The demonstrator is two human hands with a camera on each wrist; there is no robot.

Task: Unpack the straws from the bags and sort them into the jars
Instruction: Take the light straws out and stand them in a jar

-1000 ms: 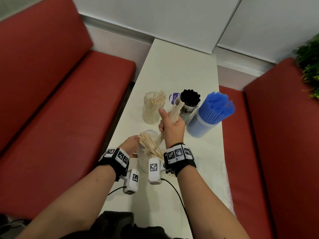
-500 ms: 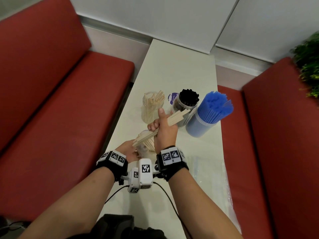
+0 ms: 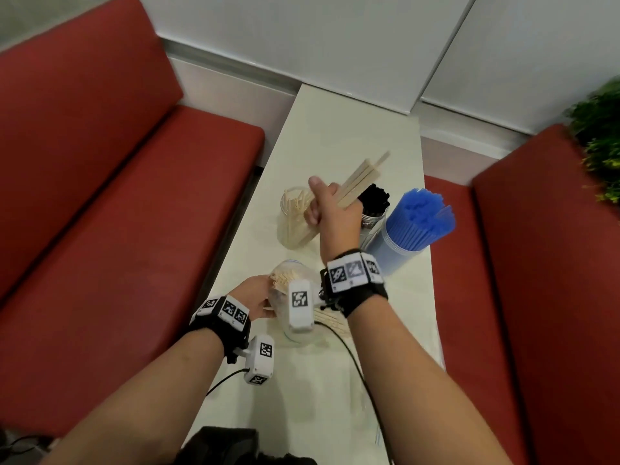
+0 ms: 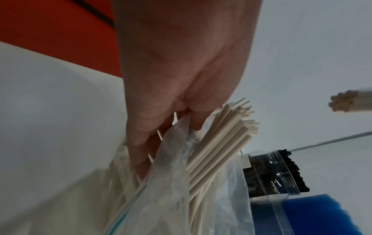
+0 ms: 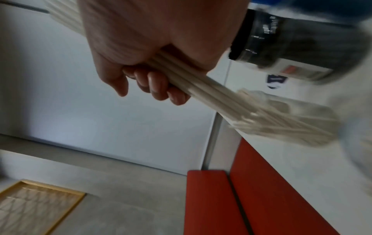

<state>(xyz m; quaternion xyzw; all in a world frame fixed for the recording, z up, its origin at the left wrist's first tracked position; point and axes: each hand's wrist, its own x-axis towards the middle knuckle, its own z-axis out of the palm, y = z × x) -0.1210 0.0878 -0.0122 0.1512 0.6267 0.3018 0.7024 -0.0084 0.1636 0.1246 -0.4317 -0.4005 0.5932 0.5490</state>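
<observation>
My right hand (image 3: 330, 209) grips a bundle of beige straws (image 3: 360, 178) above the clear jar of beige straws (image 3: 294, 218); the bundle's lower ends reach the jar's mouth (image 5: 281, 114), its upper ends point up and right. My left hand (image 3: 256, 297) holds the clear zip bag (image 4: 173, 182) upright on the table, fingers curled over its rim, with more beige straws (image 4: 219, 147) sticking out. A jar of black straws (image 3: 374, 204) and a container of blue straws (image 3: 416, 226) stand to the right.
The narrow white table (image 3: 342, 129) runs away from me between two red benches (image 3: 117, 213) (image 3: 536, 263). Another flat clear bag (image 3: 402, 380) lies under my right forearm. A green plant (image 3: 600, 135) is at the far right.
My right hand has lifted the straw bundle out of the bag and carried it forward to the beige straw jar, tilting it upright. The left hand stays on the bag.
</observation>
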